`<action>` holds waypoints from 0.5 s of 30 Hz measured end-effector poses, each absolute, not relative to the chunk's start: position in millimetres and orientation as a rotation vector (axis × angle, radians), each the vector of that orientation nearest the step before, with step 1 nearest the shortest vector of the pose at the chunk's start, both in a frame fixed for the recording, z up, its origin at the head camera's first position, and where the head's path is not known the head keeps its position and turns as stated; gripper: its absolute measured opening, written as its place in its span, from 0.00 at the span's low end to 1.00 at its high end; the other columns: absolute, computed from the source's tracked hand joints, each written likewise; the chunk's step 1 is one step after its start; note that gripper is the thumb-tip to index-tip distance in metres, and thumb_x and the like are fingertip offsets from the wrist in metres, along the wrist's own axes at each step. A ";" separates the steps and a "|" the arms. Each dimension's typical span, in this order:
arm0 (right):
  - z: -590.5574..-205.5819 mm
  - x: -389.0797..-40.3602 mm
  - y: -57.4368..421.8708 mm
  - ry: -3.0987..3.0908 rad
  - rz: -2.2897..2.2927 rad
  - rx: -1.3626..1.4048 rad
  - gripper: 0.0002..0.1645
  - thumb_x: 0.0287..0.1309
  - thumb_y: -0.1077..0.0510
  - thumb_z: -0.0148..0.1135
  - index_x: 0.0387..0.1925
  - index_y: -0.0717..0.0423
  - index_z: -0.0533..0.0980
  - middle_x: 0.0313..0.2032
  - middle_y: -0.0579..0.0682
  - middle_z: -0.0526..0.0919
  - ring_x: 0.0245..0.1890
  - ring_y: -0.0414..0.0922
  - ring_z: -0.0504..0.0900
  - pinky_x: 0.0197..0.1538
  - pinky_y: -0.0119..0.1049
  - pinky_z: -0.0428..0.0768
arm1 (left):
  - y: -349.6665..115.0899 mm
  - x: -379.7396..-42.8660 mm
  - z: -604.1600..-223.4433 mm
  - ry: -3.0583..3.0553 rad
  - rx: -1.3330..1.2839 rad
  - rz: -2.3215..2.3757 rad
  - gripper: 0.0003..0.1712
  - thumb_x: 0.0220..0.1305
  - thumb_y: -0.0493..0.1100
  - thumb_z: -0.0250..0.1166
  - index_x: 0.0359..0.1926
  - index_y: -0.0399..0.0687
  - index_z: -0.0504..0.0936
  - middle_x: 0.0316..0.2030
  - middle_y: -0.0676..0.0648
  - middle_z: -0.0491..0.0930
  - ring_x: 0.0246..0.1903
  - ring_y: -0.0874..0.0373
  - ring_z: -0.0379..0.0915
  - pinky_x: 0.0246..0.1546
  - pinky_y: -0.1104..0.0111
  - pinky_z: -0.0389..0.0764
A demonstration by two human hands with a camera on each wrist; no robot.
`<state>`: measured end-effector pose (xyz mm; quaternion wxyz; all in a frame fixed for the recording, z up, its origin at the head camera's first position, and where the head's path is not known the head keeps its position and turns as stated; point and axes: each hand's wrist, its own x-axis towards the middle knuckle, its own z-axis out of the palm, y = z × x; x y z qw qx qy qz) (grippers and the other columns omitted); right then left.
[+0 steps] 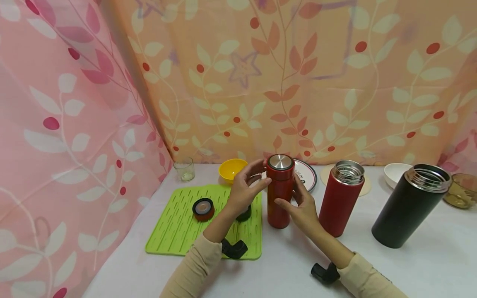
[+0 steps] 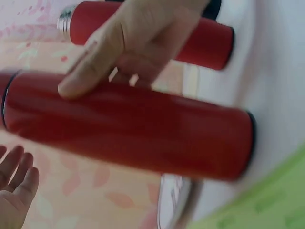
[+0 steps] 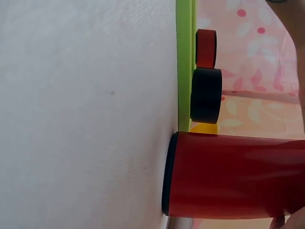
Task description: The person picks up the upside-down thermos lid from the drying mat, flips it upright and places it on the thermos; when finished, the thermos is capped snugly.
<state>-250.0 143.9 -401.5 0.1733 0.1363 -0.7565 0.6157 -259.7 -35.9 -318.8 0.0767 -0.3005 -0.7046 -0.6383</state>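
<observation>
A red flask (image 1: 278, 203) with a steel-topped lid (image 1: 280, 162) stands upright at the middle of the table. My right hand (image 1: 303, 207) grips its body, thumb across the front and fingers behind. Beside the lid, my left hand (image 1: 244, 188) is raised with thumb and fingers spread; the left wrist view shows this left hand (image 2: 16, 191) apart from the flask, fingers loosely bent. To the right stand a lidless red flask (image 1: 340, 203) and a larger lidless black flask (image 1: 410, 211). A red lid (image 1: 203, 209) and a black lid (image 3: 206, 95) sit on the green mat (image 1: 167, 236).
Along the back are a glass (image 1: 185, 169), a yellow bowl (image 1: 232, 169), a patterned plate (image 1: 309, 176), a beige round mat (image 1: 367, 184), a white bowl (image 1: 395, 174) and an amber glass bowl (image 1: 462, 192). Floral fabric (image 1: 223, 82) hangs behind the table.
</observation>
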 end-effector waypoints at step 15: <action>-401.8 -250.6 144.0 -2.139 1.775 0.370 0.54 0.49 0.57 0.68 0.70 0.38 0.46 0.67 0.49 0.61 0.65 0.49 0.64 0.62 0.39 0.66 | -144.9 -274.8 -385.8 -2.381 -0.396 -1.415 0.27 0.54 0.45 0.68 0.55 0.41 0.74 0.52 0.40 0.76 0.56 0.47 0.69 0.59 0.51 0.67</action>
